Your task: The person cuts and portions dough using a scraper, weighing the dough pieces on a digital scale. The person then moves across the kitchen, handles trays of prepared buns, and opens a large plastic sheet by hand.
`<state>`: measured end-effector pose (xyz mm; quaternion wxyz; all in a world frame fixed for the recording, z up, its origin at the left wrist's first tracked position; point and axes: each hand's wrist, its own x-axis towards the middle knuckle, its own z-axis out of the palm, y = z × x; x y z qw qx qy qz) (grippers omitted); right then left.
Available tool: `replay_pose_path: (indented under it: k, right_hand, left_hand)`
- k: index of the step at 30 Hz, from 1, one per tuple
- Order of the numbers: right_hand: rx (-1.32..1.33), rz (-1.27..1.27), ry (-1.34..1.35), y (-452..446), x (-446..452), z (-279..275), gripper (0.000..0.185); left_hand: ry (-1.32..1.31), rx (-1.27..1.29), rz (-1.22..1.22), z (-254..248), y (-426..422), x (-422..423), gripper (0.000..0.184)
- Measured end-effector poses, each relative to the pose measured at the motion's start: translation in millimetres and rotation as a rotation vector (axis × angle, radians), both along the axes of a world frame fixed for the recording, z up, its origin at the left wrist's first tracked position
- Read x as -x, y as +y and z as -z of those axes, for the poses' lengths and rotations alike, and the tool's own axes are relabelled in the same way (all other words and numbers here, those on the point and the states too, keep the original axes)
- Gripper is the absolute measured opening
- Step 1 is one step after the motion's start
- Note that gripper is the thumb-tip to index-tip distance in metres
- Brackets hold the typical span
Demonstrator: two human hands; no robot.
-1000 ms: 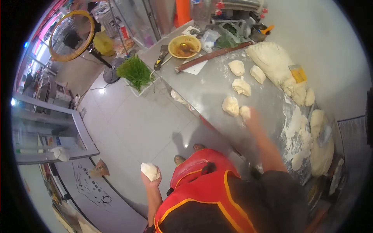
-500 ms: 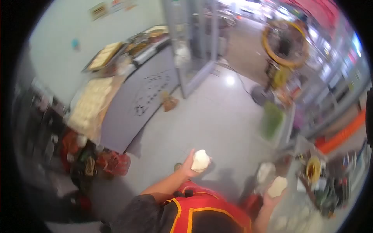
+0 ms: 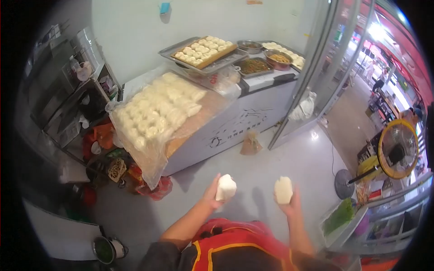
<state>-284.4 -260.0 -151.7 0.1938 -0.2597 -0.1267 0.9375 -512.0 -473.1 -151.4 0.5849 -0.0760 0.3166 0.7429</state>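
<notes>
In the head view my left hand [image 3: 211, 194] is closed round a pale, rounded piece of dough [image 3: 226, 187], held out in front of the red apron. A second, flatter oval piece of dough [image 3: 283, 190] rests in my right hand [image 3: 293, 207], with the fingers curled behind and beside it. The two hands are apart, both above the floor. Ahead and to the left, many similar dough pieces [image 3: 158, 110] lie on the counter under clear plastic. Behind them a board of small shaped buns [image 3: 205, 50] sits on a metal tray [image 3: 176, 45].
Bowls and a tray of filling [image 3: 255, 66] stand at the counter's far end. A brown bag [image 3: 250, 144] lies at the counter's foot, by a glass door [image 3: 312, 90]. A yellow-rimmed fan [image 3: 398, 153] is at right, near green vegetables [image 3: 340, 218]. Shelves [image 3: 86, 97] line the left.
My view has swung left, bringing the counter into the middle. My right hand with its dough has come in closer to my left hand; both still hold their pieces.
</notes>
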Motion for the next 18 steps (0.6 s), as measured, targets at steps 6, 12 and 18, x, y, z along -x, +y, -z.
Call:
replay_pose_path:
  k: [6, 12, 18]
  right_hand:
    - [-0.286, -0.298, 0.256, 107, 191, -65, 0.055]
    - [-0.707, -0.484, 0.419, 220, 406, -139, 0.056]
    - [-1.502, -0.410, -0.138, 313, 592, -180, 0.058]
  left_hand:
    - [0.046, -0.237, -0.305, -46, 28, 116, 0.043]
    - [0.584, -0.098, -0.454, -148, 93, 219, 0.049]
    - [0.970, 0.283, -0.476, -199, 201, 366, 0.060]
